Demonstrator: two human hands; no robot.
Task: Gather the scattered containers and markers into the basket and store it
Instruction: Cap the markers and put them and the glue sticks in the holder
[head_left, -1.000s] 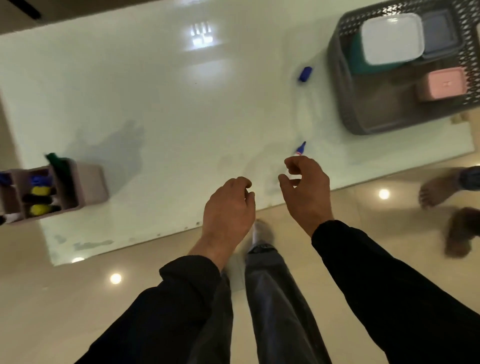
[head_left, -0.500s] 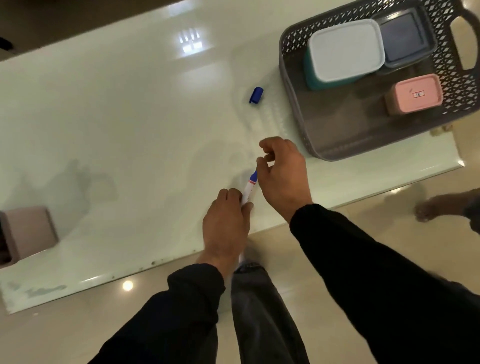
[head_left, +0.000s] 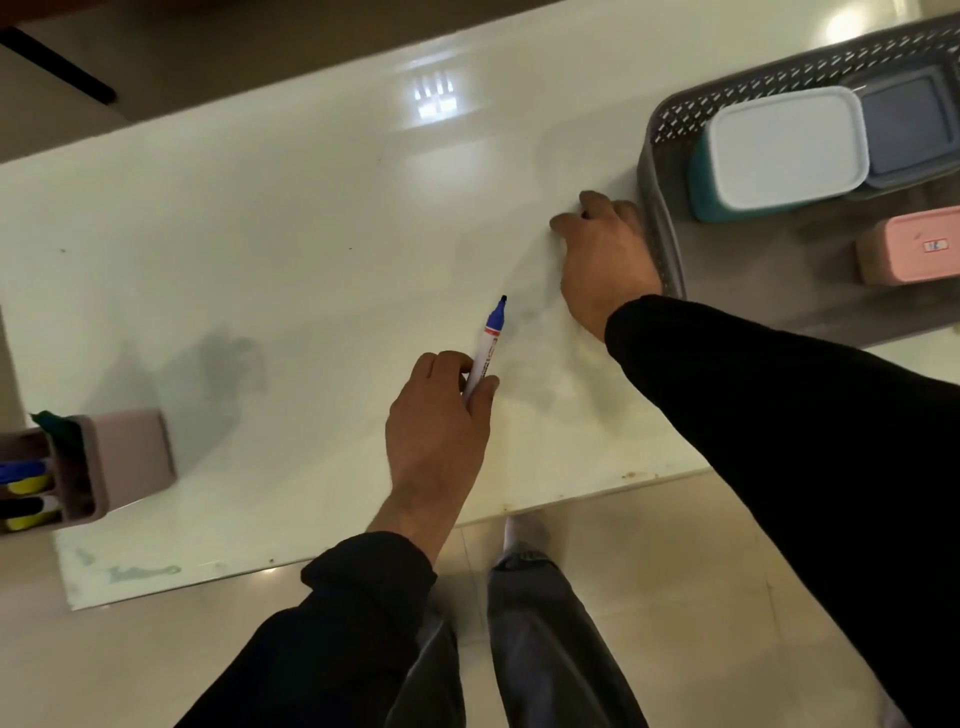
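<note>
My left hand (head_left: 439, 431) grips a white marker with a blue uncapped tip (head_left: 491, 340), tip pointing away over the white table (head_left: 260, 234). My right hand (head_left: 605, 254) lies farther out, just left of the grey woven basket (head_left: 660, 208), fingers curled on the tabletop. A small dark piece shows between its fingertips, where the blue cap lay; the rest is hidden. In the basket sit a teal container with a white lid (head_left: 784, 148), a grey-blue container (head_left: 906, 124) and a pink container (head_left: 914, 252).
A pink pen holder (head_left: 130, 457) with several markers stands at the table's left front corner. The near table edge runs just past my left wrist. Below it are a glossy tiled floor and my legs.
My right hand let go of the marker and reached forward to where the blue cap lay beside the basket. My left hand took the marker and now holds it alone.
</note>
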